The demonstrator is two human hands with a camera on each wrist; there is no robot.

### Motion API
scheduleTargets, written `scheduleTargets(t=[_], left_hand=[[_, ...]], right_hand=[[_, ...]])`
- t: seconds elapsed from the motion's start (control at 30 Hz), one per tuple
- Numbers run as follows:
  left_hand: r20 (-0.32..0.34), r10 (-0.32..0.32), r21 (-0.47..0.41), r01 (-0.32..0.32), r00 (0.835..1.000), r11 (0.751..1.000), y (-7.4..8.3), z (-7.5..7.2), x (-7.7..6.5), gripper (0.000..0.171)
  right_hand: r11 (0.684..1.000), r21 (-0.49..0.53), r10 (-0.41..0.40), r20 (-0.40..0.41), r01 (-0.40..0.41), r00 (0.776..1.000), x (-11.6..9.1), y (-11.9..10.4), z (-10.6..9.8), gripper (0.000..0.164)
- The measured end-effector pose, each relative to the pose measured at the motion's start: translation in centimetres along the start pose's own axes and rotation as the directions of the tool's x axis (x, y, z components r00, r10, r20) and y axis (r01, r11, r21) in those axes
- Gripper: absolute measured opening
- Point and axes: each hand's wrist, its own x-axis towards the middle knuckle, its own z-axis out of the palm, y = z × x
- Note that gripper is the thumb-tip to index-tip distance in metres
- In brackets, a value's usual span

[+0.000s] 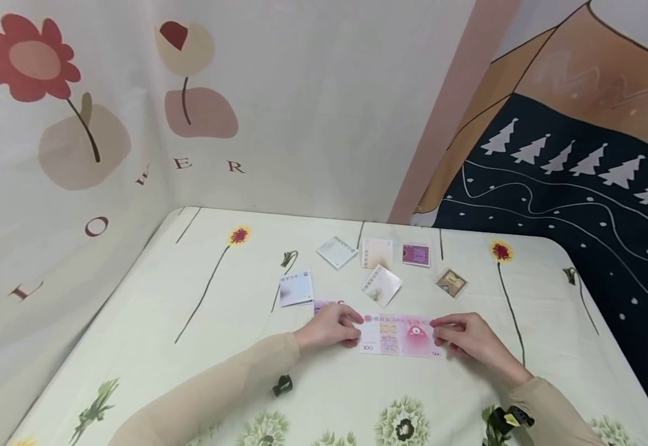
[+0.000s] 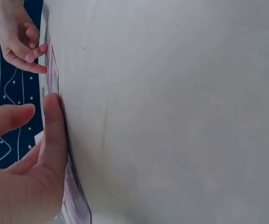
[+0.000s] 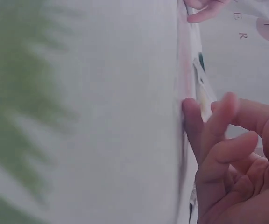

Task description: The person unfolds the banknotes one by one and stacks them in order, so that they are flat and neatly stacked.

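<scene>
A pink 100 banknote (image 1: pixel 396 334) lies flat on the table, its long side running left to right. At its left end, my left hand (image 1: pixel 332 325) touches the edge with its fingertips; in the left wrist view that hand's thumb (image 2: pixel 20 116) stands apart from the fingers. Fingertips of my right hand (image 1: pixel 471 337) touch the note's right end, and the right wrist view shows its fingers loosely bent. Partly covered by the left hand is a purple note (image 1: pixel 322 305). A folded bluish note (image 1: pixel 296 289) lies just beyond it.
Farther back lie a pale green folded note (image 1: pixel 337 252), a beige one (image 1: pixel 376 253), a white one (image 1: pixel 381 285), a small purple note (image 1: pixel 415 254) and a small brown note (image 1: pixel 451 282). A flower-print cloth (image 1: pixel 218 347) covers the table; a printed curtain (image 1: pixel 313 111) hangs behind.
</scene>
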Motion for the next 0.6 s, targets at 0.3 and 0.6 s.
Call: scheduleTargets(t=[0.3,0.6], left_hand=[[0.050,-0.015,-0.158,0.022,0.999,0.987,-0.5,-0.9,-0.6,0.026],[0.060,0.031,-0.186,-0.019,0.998,0.982,-0.5,-2.2,-0.6,0.025]], right_hand=[[0.999,-0.020,-0.031,0.054,0.032,0.998,0.0,-1.1,-0.1,0.030],[0.989,-0.026,-0.146,0.053,0.147,0.988,1.2,-2.7,0.9,0.028]])
